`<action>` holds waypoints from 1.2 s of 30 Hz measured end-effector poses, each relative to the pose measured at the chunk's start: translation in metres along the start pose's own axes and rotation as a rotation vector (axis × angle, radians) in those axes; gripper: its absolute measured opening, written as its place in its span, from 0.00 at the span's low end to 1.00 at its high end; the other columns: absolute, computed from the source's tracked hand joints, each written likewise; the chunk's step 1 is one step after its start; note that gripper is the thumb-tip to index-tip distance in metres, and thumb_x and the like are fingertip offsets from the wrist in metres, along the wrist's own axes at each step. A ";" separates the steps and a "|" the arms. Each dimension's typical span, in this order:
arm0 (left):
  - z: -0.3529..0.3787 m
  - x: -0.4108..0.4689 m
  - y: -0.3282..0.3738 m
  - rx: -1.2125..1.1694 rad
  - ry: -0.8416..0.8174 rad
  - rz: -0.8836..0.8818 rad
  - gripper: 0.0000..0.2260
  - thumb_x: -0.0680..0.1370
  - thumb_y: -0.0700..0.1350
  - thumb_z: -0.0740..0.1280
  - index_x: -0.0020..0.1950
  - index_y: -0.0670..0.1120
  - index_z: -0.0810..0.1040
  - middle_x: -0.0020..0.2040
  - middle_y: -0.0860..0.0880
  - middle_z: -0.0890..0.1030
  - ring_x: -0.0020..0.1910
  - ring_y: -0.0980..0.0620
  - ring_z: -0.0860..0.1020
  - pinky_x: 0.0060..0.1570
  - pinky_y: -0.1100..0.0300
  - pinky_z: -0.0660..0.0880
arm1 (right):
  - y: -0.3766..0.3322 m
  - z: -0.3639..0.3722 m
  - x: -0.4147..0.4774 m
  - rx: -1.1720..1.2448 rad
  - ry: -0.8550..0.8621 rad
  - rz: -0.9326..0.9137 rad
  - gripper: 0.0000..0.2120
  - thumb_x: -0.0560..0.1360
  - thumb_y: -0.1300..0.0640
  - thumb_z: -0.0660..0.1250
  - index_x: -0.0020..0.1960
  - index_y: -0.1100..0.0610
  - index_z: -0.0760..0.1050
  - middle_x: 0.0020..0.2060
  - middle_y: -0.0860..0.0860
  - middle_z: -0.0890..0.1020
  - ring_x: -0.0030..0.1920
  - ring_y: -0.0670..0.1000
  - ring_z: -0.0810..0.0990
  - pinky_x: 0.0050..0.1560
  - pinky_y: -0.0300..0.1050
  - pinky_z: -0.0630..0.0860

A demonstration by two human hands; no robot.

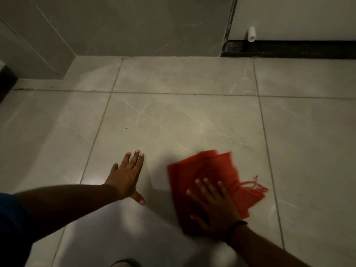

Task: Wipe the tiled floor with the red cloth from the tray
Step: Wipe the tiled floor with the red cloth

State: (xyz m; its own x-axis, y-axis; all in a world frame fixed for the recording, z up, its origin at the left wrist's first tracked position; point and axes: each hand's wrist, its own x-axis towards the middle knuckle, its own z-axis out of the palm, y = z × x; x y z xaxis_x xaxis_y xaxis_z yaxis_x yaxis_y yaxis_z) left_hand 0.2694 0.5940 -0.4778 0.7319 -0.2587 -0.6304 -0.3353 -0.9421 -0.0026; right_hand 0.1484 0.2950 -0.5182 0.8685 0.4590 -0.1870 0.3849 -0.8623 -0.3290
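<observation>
The red cloth (204, 170) lies crumpled flat on the grey tiled floor (173, 120), at the lower right of the middle tile, with frayed threads trailing to its right. My right hand (213, 205) presses palm-down on the cloth's near part, fingers spread over it. The cloth looks slightly blurred. My left hand (127, 176) rests flat on the bare tile to the left of the cloth, fingers apart, holding nothing. The tray is not in view.
Grey tiled walls (134, 26) meet the floor at the back and left. A black threshold strip (289, 49) runs along the back right, with a small white stopper (252, 34) above it. A dark object (6, 81) sits at the left edge.
</observation>
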 end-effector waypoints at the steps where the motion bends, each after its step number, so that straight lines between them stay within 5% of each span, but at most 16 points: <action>1: 0.000 0.000 0.000 -0.007 -0.003 0.001 0.70 0.55 0.71 0.75 0.74 0.45 0.29 0.76 0.43 0.32 0.74 0.39 0.33 0.71 0.36 0.51 | -0.007 0.003 -0.003 -0.025 -0.038 -0.152 0.30 0.75 0.35 0.56 0.74 0.44 0.57 0.73 0.55 0.61 0.73 0.59 0.55 0.67 0.66 0.49; 4: -0.002 0.001 0.001 -0.016 -0.005 0.003 0.70 0.54 0.70 0.75 0.74 0.45 0.29 0.77 0.43 0.32 0.74 0.39 0.33 0.71 0.36 0.51 | 0.010 -0.003 -0.002 -0.104 -0.027 -0.296 0.31 0.75 0.32 0.54 0.74 0.43 0.55 0.74 0.53 0.58 0.73 0.56 0.54 0.68 0.62 0.48; 9: 0.001 0.001 0.000 0.001 0.010 -0.005 0.70 0.54 0.72 0.75 0.75 0.46 0.30 0.77 0.44 0.33 0.74 0.40 0.34 0.71 0.37 0.51 | -0.003 -0.004 0.026 -0.005 0.081 0.234 0.31 0.75 0.32 0.50 0.74 0.43 0.55 0.74 0.55 0.56 0.73 0.59 0.55 0.69 0.63 0.46; 14: 0.000 -0.002 -0.014 0.087 -0.020 0.092 0.71 0.52 0.73 0.74 0.70 0.46 0.24 0.73 0.44 0.28 0.72 0.40 0.32 0.73 0.39 0.52 | -0.031 0.006 0.031 -0.070 -0.020 -0.240 0.31 0.74 0.33 0.54 0.74 0.42 0.55 0.75 0.55 0.56 0.73 0.58 0.52 0.67 0.64 0.45; 19: 0.003 -0.005 -0.020 0.175 -0.018 0.113 0.71 0.53 0.69 0.76 0.69 0.47 0.24 0.71 0.44 0.27 0.72 0.40 0.32 0.73 0.42 0.49 | -0.012 -0.002 0.043 -0.020 0.093 0.197 0.33 0.72 0.30 0.53 0.74 0.42 0.54 0.74 0.53 0.51 0.74 0.58 0.51 0.69 0.63 0.45; 24: 0.002 -0.006 -0.018 0.202 -0.023 0.109 0.72 0.53 0.70 0.76 0.68 0.46 0.22 0.74 0.42 0.29 0.73 0.38 0.33 0.73 0.42 0.51 | -0.012 0.001 0.021 -0.089 -0.040 -0.213 0.33 0.73 0.30 0.54 0.74 0.42 0.54 0.75 0.56 0.55 0.73 0.58 0.52 0.67 0.63 0.46; 30: 0.001 -0.006 -0.015 0.204 -0.033 0.107 0.71 0.54 0.69 0.76 0.68 0.46 0.22 0.72 0.43 0.27 0.73 0.38 0.33 0.74 0.41 0.52 | 0.014 -0.006 0.017 -0.062 0.056 0.226 0.35 0.72 0.28 0.49 0.74 0.41 0.52 0.74 0.54 0.50 0.74 0.58 0.49 0.69 0.62 0.45; 33: 0.001 -0.006 -0.015 0.191 -0.033 0.103 0.72 0.53 0.69 0.77 0.68 0.44 0.22 0.75 0.42 0.29 0.73 0.38 0.33 0.73 0.42 0.51 | -0.011 0.002 0.023 -0.053 0.005 0.005 0.35 0.72 0.30 0.55 0.74 0.42 0.54 0.74 0.56 0.56 0.73 0.60 0.53 0.69 0.64 0.46; 36: -0.004 -0.008 -0.013 0.191 -0.043 0.105 0.71 0.54 0.68 0.77 0.68 0.44 0.23 0.75 0.42 0.30 0.73 0.38 0.33 0.73 0.42 0.51 | 0.020 -0.009 0.022 -0.163 0.002 -0.116 0.34 0.73 0.28 0.49 0.74 0.42 0.52 0.74 0.56 0.59 0.72 0.58 0.57 0.69 0.62 0.49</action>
State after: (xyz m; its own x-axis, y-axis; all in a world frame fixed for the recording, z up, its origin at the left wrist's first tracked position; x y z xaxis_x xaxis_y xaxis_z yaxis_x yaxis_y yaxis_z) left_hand 0.2700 0.6073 -0.4699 0.6624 -0.3398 -0.6676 -0.5174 -0.8520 -0.0797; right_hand 0.1778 0.2855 -0.5206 0.8159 0.5571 -0.1546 0.5278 -0.8269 -0.1941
